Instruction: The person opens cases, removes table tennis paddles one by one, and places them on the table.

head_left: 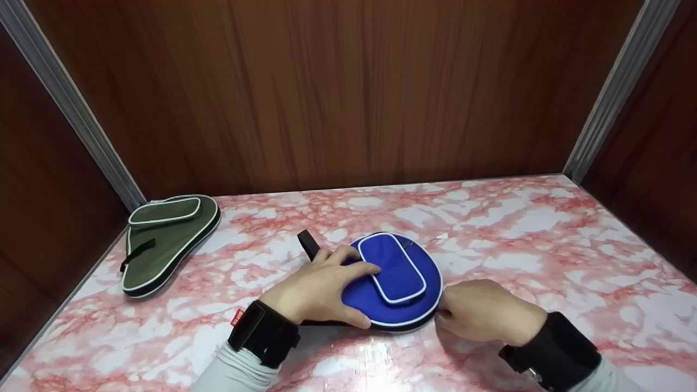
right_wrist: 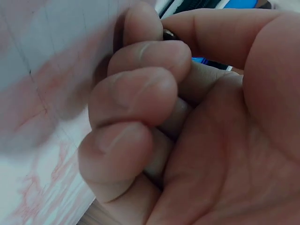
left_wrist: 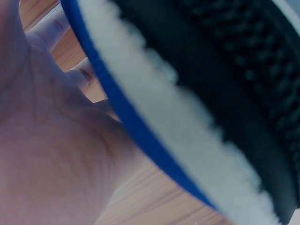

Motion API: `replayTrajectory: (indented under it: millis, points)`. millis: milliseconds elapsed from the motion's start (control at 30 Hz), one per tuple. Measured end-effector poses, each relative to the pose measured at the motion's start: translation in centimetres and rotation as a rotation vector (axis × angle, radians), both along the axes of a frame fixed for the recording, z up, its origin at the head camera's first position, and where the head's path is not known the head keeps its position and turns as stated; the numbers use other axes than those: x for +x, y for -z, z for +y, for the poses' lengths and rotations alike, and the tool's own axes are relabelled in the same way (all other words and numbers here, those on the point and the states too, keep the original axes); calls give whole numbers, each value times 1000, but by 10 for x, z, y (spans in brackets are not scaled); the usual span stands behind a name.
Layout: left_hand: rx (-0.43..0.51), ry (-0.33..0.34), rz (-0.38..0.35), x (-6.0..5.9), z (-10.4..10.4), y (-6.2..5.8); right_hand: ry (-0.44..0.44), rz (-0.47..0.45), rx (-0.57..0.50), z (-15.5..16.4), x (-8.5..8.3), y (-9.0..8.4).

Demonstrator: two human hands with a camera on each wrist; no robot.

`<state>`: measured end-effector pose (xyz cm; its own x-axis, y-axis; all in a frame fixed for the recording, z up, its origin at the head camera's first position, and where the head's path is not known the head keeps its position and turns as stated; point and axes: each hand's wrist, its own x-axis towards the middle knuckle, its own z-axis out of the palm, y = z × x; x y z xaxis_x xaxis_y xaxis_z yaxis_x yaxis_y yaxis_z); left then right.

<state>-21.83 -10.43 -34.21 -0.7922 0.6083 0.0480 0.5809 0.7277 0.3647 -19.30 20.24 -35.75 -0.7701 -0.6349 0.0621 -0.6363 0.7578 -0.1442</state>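
Blue paddle case [head_left: 400, 280] lies flat on the marble table [head_left: 544, 245], near its front edge. It is pressed down by the left hand [head_left: 318, 286], fingers spread straight over its cover. A small dark zipper pull [right_wrist: 169, 33] at the case's rim is pinched by the curled right hand [head_left: 482, 310]. The zip is best drawn along the rim while the case is steadied. Farther left, a green case [head_left: 166, 239] lies untouched.

Head view evenly lit, fairly bright, light from above and front; white glare patch on the glossy marble table [head_left: 375, 359] near the bottom edge. Soft short shadows under the hands. Slight wide-angle bend at the side walls. Both wrist views very close, soft and out of focus; left wrist view washed out, right wrist view blurred at left.
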Motion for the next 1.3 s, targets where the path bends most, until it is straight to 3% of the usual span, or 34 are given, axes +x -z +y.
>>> replayTrajectory:
  millis: [267, 500, 633, 800, 1033, 1200, 1300]
  points:
    - [8, -3, 2, 0, -1, -1, -40, -54, -10, -1, -1, -3]
    - [-16, -41, 12, -1, 1, 0, -52, -180, -22, -9, -1, -7]
    - [-35, -86, 41, 0, 7, 2, -6, -128, -32, -10, -3, -3]
    - [-79, -113, 82, 6, 16, -1, 152, -23, -19, -9, -9, 3]
    - [-108, -6, 56, 13, 17, -13, 369, 71, 55, -3, -18, 8]
    - [-92, 19, 43, 15, 18, -11, 390, 131, 94, 0, -22, 13]
    - [-81, 12, 38, 15, 17, -9, 370, 102, 90, 0, -22, 12]
